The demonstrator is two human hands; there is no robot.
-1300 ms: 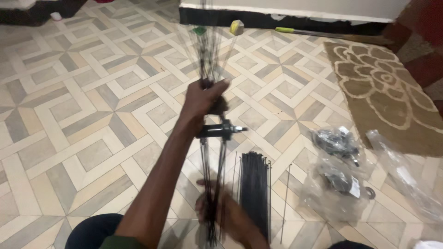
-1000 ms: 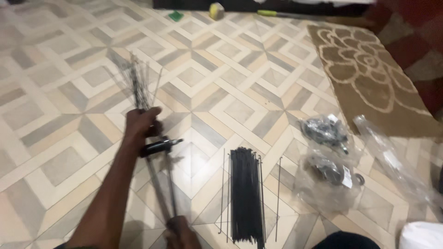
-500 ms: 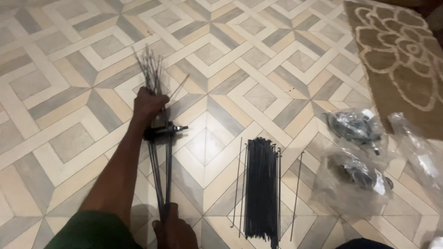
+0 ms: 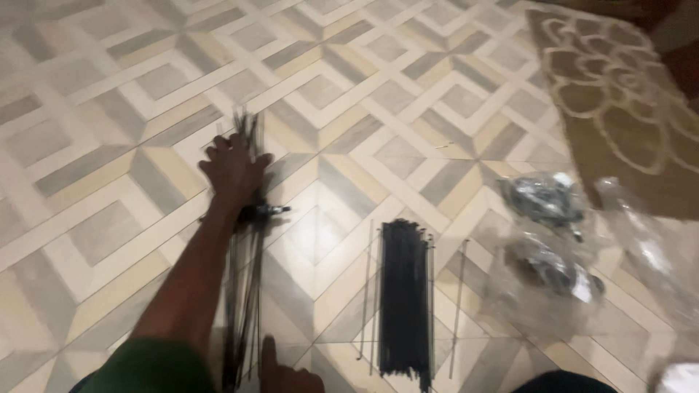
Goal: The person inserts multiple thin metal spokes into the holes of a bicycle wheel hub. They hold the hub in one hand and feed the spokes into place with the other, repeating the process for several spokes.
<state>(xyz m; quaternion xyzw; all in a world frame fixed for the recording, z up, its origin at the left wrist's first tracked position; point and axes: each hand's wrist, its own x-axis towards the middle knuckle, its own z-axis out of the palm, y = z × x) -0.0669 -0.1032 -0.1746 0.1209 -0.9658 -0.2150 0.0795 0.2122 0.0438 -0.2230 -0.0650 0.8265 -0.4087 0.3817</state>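
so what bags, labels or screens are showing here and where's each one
Upper clear plastic bag: on the floor right of the loose spokes, crumpled, dark metal parts inside.
Lower clear plastic bag: just below it, crumpled, dark parts inside, small white label at its right end.
Long clear wrapper: far right, partly on the brown mat's edge, see-through.
No screens or signs show.

To your right a neat bundle of black spokes [image 4: 405,298] lies on the patterned tile floor [image 4: 109,131] — a few loose ones beside it. Further right sit clear plastic bags [image 4: 550,255] of dark parts, near a brown floral rug [image 4: 619,94].
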